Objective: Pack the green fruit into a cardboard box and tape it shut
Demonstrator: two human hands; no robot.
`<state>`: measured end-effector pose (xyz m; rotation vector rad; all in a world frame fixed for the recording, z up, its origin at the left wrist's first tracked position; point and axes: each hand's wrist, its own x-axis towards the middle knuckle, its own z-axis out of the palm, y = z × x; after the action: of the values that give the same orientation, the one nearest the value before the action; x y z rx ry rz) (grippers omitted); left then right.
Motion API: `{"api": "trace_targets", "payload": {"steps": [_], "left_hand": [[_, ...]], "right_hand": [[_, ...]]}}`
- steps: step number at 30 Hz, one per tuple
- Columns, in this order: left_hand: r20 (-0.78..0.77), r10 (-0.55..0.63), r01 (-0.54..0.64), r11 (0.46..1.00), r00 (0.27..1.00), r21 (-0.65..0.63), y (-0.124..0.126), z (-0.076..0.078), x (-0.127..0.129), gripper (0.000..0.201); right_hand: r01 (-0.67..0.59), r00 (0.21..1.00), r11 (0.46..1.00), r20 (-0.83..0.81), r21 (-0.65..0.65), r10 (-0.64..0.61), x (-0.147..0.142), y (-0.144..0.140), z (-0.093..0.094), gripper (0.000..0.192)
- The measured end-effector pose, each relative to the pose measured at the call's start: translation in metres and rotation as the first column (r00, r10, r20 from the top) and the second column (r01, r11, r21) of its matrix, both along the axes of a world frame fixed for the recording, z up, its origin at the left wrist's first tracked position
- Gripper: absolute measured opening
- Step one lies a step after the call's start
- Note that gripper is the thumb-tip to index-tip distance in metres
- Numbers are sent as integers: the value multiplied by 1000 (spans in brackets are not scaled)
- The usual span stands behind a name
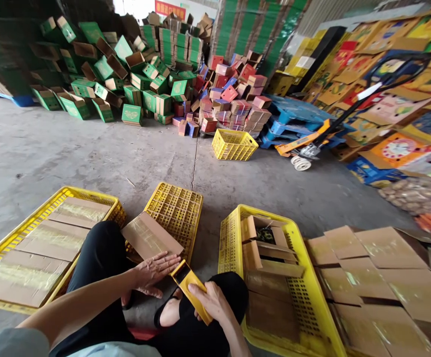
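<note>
The tape dispenser (192,288) is yellow, and the 3 near crates (234,238) are yellow lattice. The near boxes (382,250) are plain brown with glossy clear tape strips. Far left boxes (132,114) are green, the far middle ones (230,94) red, pink and blue, above a grey concrete floor (52,153).

I see my left hand (155,271) flat on a brown cardboard box (149,237) sealed with glossy clear tape. My right hand (212,300) grips a smooth yellow plastic tape dispenser (190,286). The yellow crates (314,292) are perforated hard plastic. The floor (89,153) is rough, matt grey concrete. My trousers (100,258) look like matt black cloth.
</note>
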<state>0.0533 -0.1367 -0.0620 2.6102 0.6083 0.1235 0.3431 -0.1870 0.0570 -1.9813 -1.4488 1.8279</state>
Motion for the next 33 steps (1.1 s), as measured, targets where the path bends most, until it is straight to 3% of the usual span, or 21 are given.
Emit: {"api": "trace_targets", "payload": {"steps": [8, 11, 19, 22, 24, 27, 30, 32, 33], "left_hand": [[-5, 24, -24, 999, 1000, 26, -3, -13, -1, 114], [13, 50, -50, 998, 999, 40, -6, -18, 0, 114], [111, 73, -79, 996, 991, 52, -8, -18, 0, 108], [123, 202, -213, 973, 972, 84, 1, -13, -6, 94], [100, 393, -403, 909, 914, 110, 13, -9, -16, 82], [59, 691, -692, 709, 720, 134, 40, -3, -39, 77], [48, 835, -831, 538, 549, 139, 66, -1, -65, 81], [-35, 916, -909, 400, 399, 113, 79, -1, -78, 81], [-79, 932, -927, 361, 354, 98, 83, -2, -83, 81]], "right_hand": [[21, 995, 999, 101, -41, -17, 17, -12, 17, 41], [-29, 991, 999, 128, -34, 33, 14, -9, 19, 45], [-66, 986, 997, 149, -35, 71, 1, 9, -3, 47], [-69, 987, 997, 140, -37, 74, -7, 16, -12, 45], [-74, 988, 997, 134, -33, 78, -12, 19, -17, 45], [-82, 989, 996, 124, -33, 86, -17, 22, -24, 47], [-88, 989, 996, 118, -32, 91, -20, 24, -29, 49], [-93, 988, 995, 119, -36, 97, -22, 26, -31, 49], [-96, 988, 995, 122, -40, 100, -23, 27, -32, 49]]}}
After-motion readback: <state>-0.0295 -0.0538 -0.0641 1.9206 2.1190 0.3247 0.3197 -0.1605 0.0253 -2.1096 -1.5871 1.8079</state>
